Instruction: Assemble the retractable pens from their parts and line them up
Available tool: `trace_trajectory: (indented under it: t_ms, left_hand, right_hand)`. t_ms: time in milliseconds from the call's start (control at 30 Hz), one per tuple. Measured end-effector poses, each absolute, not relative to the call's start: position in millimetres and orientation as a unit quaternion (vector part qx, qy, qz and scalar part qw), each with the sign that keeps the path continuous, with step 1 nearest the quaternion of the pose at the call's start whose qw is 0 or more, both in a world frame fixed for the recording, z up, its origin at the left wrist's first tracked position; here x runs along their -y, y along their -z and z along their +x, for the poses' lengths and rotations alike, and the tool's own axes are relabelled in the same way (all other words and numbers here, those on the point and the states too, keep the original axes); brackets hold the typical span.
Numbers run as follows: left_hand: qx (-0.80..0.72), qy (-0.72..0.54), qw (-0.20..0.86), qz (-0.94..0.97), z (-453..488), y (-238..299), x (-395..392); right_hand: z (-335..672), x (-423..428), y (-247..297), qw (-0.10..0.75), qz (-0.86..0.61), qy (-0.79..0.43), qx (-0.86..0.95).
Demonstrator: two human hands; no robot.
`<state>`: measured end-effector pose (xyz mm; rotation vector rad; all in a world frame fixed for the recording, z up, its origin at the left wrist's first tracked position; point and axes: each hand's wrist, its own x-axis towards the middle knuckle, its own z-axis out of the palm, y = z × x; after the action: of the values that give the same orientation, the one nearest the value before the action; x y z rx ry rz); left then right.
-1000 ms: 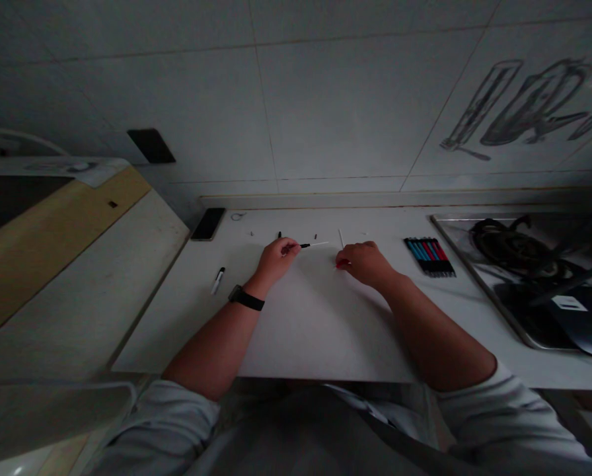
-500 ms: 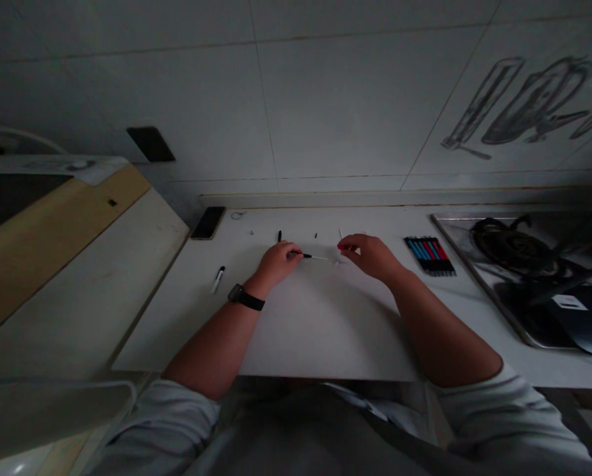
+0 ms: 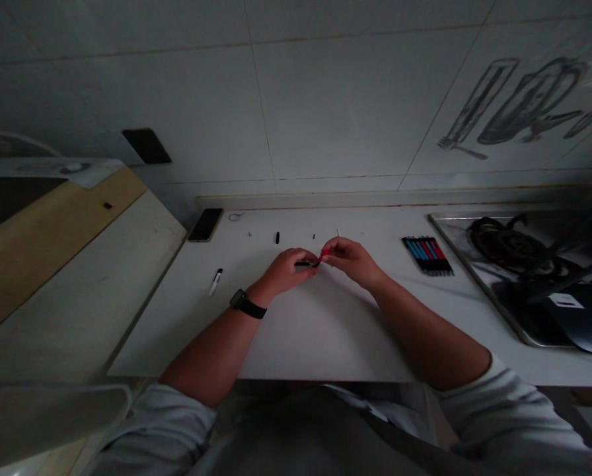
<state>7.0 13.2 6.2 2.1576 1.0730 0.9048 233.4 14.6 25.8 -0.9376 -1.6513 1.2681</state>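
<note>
My left hand [image 3: 289, 270] pinches a thin pen refill with a black end [image 3: 304, 264] just above the white countertop [image 3: 326, 317]. My right hand [image 3: 350, 259] meets it from the right, its fingers closed on a small red pen part [image 3: 323, 254]. The two pieces touch end to end between my fingertips. A black watch [image 3: 247, 305] sits on my left wrist. Tiny loose pen parts, among them a black cap [image 3: 277, 237] and a white tube [image 3: 338, 233], lie just beyond my hands.
A row of blue and red pens [image 3: 427, 255] lies to the right. A white pen [image 3: 215, 281] rests at the left, a dark phone [image 3: 205, 225] at the back left. A gas hob [image 3: 524, 264] fills the right side; a wooden board [image 3: 53, 231] lies left.
Both hands have come together at the middle. My right hand lifted the red part off the counter and brought it left to the refill's tip.
</note>
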Motion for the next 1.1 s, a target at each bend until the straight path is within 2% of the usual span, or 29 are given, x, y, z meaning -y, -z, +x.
trace_trajectory:
  t_ms: [100, 200, 333, 433, 533, 633, 733, 900, 1100]
  left_hand:
    - [-0.417, -0.341, 0.315, 0.781, 9.9, -4.5, -12.1]
    - [-0.439, -0.388, 0.367, 0.722, 7.8, -2.3, -17.3]
    - [-0.422, -0.445, 0.460, 0.642, 5.6, 1.2, -24.6]
    - [-0.402, -0.460, 0.508, 0.607, 7.1, 3.9, -25.7]
    - [-0.400, -0.476, 0.529, 0.578, 8.5, 6.2, -25.8]
    - [-0.391, -0.487, 0.550, 0.554, 7.1, 8.5, -27.2]
    - [-0.398, -0.474, 0.552, 0.558, 4.8, 9.8, -28.5]
    - [-0.430, -0.442, 0.514, 0.597, 6.1, 9.3, -27.7]
    - [-0.417, -0.444, 0.531, 0.590, 9.5, 4.6, -23.5]
  right_hand:
    - [233.5, -14.6, -23.6, 0.408, -0.381, -0.471, 0.684]
    - [247.6, -21.4, -24.9, 0.368, -0.465, -0.336, 0.732]
    - [267.0, -28.4, -27.8, 0.205, -0.539, -0.178, 0.797]
    - [267.9, -26.3, -27.4, 0.087, -0.546, -0.147, 0.820]
    - [262.7, -21.9, -26.0, 0.031, -0.542, -0.126, 0.831]
    - [263.8, -22.5, -26.0, 0.030, -0.534, -0.122, 0.836]
    - [278.3, -31.1, -29.0, 0.068, -0.545, -0.118, 0.827]
    - [317.1, -51.4, -32.6, 0.146, -0.663, -0.059, 0.732]
    - [334.4, -63.5, -15.5, 0.118, -0.747, -0.044, 0.653]
